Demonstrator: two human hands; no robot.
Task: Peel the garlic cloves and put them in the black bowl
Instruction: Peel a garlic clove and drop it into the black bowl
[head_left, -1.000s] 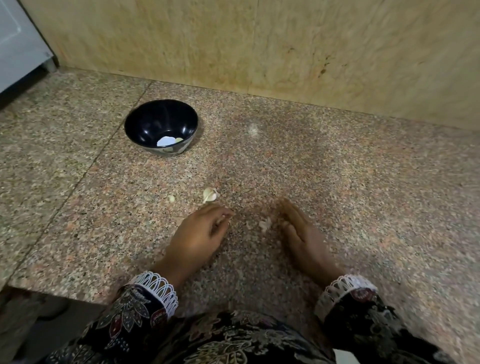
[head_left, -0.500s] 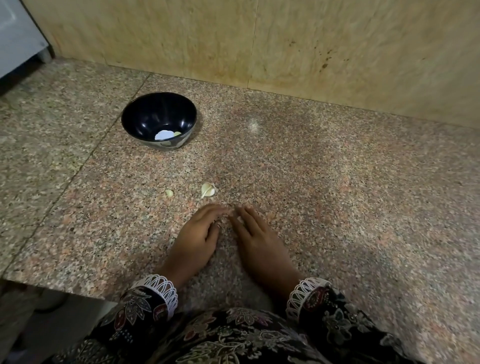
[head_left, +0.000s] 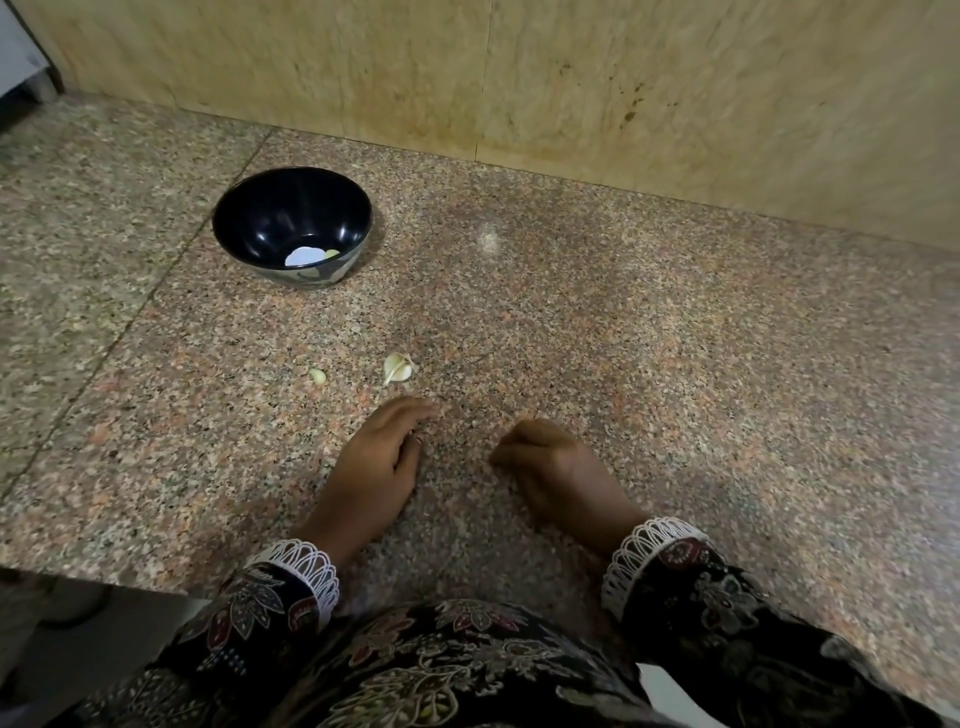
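The black bowl (head_left: 275, 218) stands on the granite counter at the far left, with a pale peeled clove (head_left: 331, 254) at its bottom. A whitish garlic clove with loose skin (head_left: 399, 367) lies on the counter just beyond my left hand (head_left: 382, 462). A smaller pale garlic bit (head_left: 318, 375) lies to its left. My left hand rests palm down, fingers stretched forward, holding nothing. My right hand (head_left: 553, 465) rests on the counter to the right, curled into a fist; whatever is inside is hidden.
A speckled granite counter (head_left: 675, 364) runs to a beige stone wall (head_left: 571, 88) at the back. Its front edge is at the lower left, with the floor below. A seam crosses the counter left of the bowl. Patterned dark sleeves with white lace cuffs cover my wrists.
My right hand slid left to meet the left hand, then pulled back right and curled shut. The pale scrap that lay between the hands is no longer on the counter.
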